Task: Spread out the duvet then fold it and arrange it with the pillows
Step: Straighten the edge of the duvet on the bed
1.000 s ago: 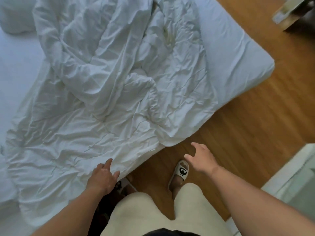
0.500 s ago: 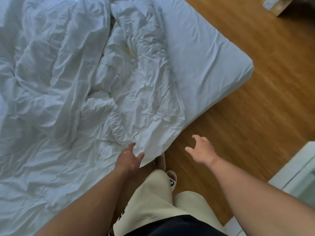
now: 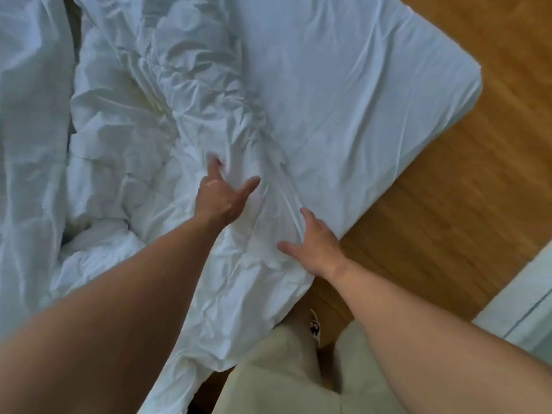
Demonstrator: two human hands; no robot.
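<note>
warm wood floor [image 3: 466, 204] frames crumpled white duvet [image 3: 179, 121]; left hand [image 3: 222, 197], right hand [image 3: 318, 245] fingers splayed, pressing it.

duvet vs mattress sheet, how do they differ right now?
The duvet is heavily crumpled and bunched; the mattress sheet lies nearly smooth. The duvet overhangs the bed's near edge; the mattress sheet wraps tightly around the corner. Both hands touch the duvet, not the mattress sheet. Both are white.

One duvet [image 3: 143, 150], one mattress [image 3: 358, 94], two hands, left [image 3: 219, 201] and right [image 3: 315, 246], and one slipper [image 3: 314, 325].
</note>
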